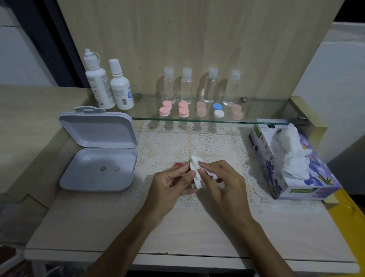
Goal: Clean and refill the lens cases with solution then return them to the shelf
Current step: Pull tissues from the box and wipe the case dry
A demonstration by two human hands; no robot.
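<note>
Working above the bench (98,228), both hands pinch a soft, light tissue (196,175): left hand (170,184) likely grips a small, slippery lens case hidden inside, right hand (222,180) wiping; hold by rims.

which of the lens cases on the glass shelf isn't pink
The fourth lens case from the left: it has one blue cap and one white cap, while the other four on the glass shelf are all pink.

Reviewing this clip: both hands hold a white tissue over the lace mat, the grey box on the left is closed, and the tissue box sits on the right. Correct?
Not quite. The head view shows the grey box open, lid raised. The rest stands: both hands hold the white tissue over the lace mat, tissue box on the right.
</note>
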